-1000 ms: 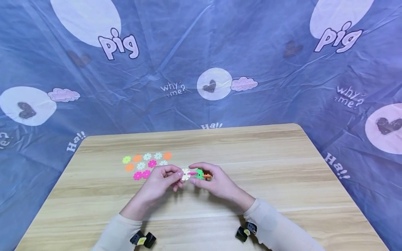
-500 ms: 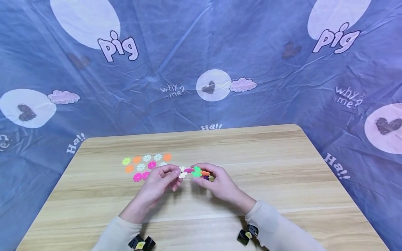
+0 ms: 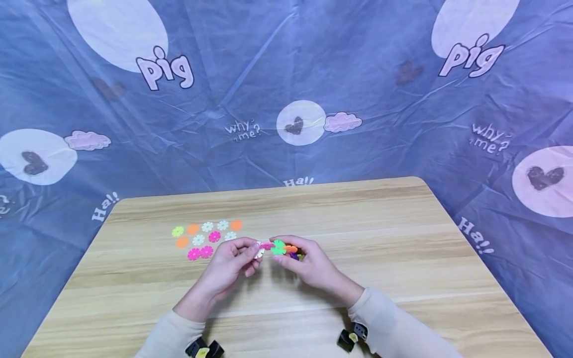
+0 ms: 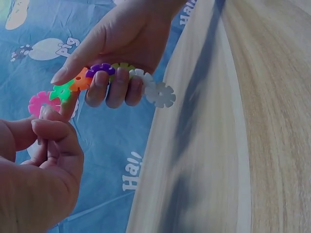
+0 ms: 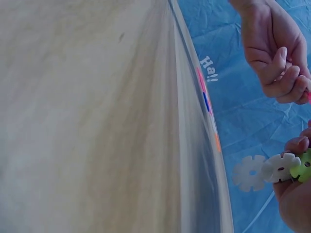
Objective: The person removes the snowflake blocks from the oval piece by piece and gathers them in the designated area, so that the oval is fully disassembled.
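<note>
Left hand (image 3: 229,262) pinches a white, flower-shaped plastic disc (image 3: 259,254) at the pink end of a multicoloured chain of notched plastic discs (image 4: 100,70); can't tell if joined. Right hand (image 3: 312,259) curls round the chain, above the pale wood-grain table (image 3: 358,219). Loose pink, orange, white, yellow-green discs (image 3: 215,236) lie flat beyond left hand.

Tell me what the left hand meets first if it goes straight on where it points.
In the head view, past the white disc it pinches, the left hand would likely meet the pink disc first, with the green disc and right hand beyond; exact depth is unclear.
</note>
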Demonstrator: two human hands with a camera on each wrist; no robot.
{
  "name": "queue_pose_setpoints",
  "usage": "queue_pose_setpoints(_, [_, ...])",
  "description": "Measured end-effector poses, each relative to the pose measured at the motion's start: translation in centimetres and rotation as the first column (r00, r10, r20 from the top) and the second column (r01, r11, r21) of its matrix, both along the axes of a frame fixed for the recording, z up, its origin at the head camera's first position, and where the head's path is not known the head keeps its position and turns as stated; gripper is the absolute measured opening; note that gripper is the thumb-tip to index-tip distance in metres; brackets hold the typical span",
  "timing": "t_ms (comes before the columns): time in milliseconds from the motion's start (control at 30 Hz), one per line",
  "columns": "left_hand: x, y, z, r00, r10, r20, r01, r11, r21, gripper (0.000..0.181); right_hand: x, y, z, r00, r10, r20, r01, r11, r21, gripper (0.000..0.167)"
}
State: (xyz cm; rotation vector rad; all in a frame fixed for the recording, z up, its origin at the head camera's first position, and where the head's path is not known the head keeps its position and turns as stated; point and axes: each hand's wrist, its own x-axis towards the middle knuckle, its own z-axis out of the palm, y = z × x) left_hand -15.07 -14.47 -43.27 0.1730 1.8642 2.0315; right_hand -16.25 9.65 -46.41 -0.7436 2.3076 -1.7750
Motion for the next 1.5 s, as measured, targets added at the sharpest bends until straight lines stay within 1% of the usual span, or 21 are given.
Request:
queue_pose_setpoints(100, [0.0, 0.0, 0.2, 1.000, 0.008, 0.011, -0.008, 1.000, -0.001, 0.015, 0.0, -0.1, 0.0, 1.000, 0.007, 0.001, -0.007, 1.000, -0.006, 0.042])
queue_pose_setpoints(233, [0.0, -0.1, 0.4, 1.000, 0.022, 0.016, -0.021, 0.999, -0.024, 0.013, 0.0, -0.2, -0.1, 1.000, 0.023, -0.006, -0.023, 1.000, -0.011, 0.043])
queue_pose_setpoints(333, [0.1, -0.1, 0.6, 0.999, 0.048, 0.009, -0.047, 0.996, -0.078, 0.014, 0.1, -0.3, -0.1, 0.999, 0.037, -0.013, -0.037, 0.999, -0.008, 0.043])
queue_pose_setpoints(467, [0.2, 0.1, 0.8, 0.997, 0.078, -0.022, -0.080, 0.982, -0.172, 0.015, 0.1, -0.5, -0.2, 0.999, 0.047, -0.010, -0.047, 0.999, -0.012, 0.043])
queue_pose_setpoints(633, [0.4, 0.3, 0.9, 0.995, 0.069, -0.070, -0.085, 0.962, -0.261, 0.017, 0.1, -0.5, -0.3, 0.999, 0.044, 0.008, -0.044, 0.999, -0.014, 0.043])
queue_pose_setpoints(767, [0.6, 0.3, 1.0, 0.994, 0.047, -0.095, -0.073, 0.952, -0.297, 0.017, 0.1, -0.6, -0.3, 0.999, 0.046, 0.010, -0.046, 0.999, -0.014, 0.043])
queue_pose_setpoints(900, [0.7, 0.3, 1.1, 0.992, 0.049, -0.114, -0.083, 0.946, -0.312, 0.017, 0.0, -0.5, -0.3, 0.999, 0.040, -0.011, -0.040, 0.999, -0.013, 0.043])
queue_pose_setpoints(1033, [0.7, 0.2, 0.8, 0.984, 0.087, -0.153, -0.131, 0.942, -0.308, 0.016, 0.0, -0.6, -0.3, 0.999, 0.027, -0.019, -0.028, 0.999, -0.022, 0.043])
queue_pose_setpoints(1100, [0.7, 0.0, 0.6, 0.980, 0.093, -0.174, -0.143, 0.943, -0.301, 0.017, 0.0, -0.6, -0.2, 1.000, 0.021, -0.022, -0.021, 1.000, -0.023, 0.044])
queue_pose_setpoints(1233, [0.7, -0.4, 0.3, 0.975, 0.073, -0.209, -0.133, 0.947, -0.291, 0.019, 0.0, -0.6, -0.2, 1.000, 0.012, -0.027, -0.013, 1.000, -0.018, 0.043])
queue_pose_setpoints(1333, [0.7, -0.6, 0.3, 0.973, 0.065, -0.220, -0.125, 0.955, -0.270, 0.020, 0.0, -0.7, -0.2, 1.000, 0.009, -0.021, -0.009, 1.000, -0.019, 0.043])
queue_pose_setpoints(1400, [0.7, -0.7, 0.4, 0.973, 0.077, -0.217, -0.132, 0.959, -0.250, 0.019, 0.0, -0.7, -0.1, 1.000, 0.007, -0.008, -0.008, 1.000, -0.021, 0.044])
queue_pose_setpoints(1500, [0.8, -1.0, 0.5, 0.970, 0.107, -0.218, -0.158, 0.960, -0.231, 0.021, 0.0, -0.6, 0.0, 1.000, 0.005, 0.010, -0.005, 1.000, -0.026, 0.045])
